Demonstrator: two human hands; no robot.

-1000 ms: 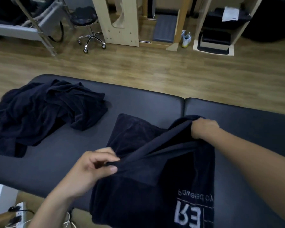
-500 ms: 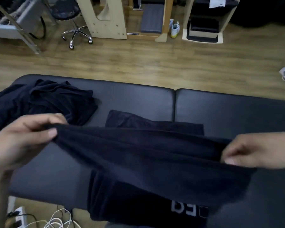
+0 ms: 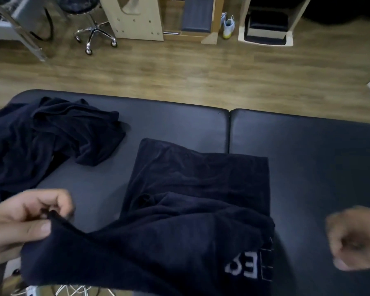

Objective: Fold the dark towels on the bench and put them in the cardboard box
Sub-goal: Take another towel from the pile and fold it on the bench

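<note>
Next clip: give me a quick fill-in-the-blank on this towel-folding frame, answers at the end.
1. The left hand pinches the towel that has ____ lettering.
2. The crumpled towels lie to the ____ of it on the bench.
3. Beyond the bench, the stool stands on ____.
Missing words: white; left; wheels.
</note>
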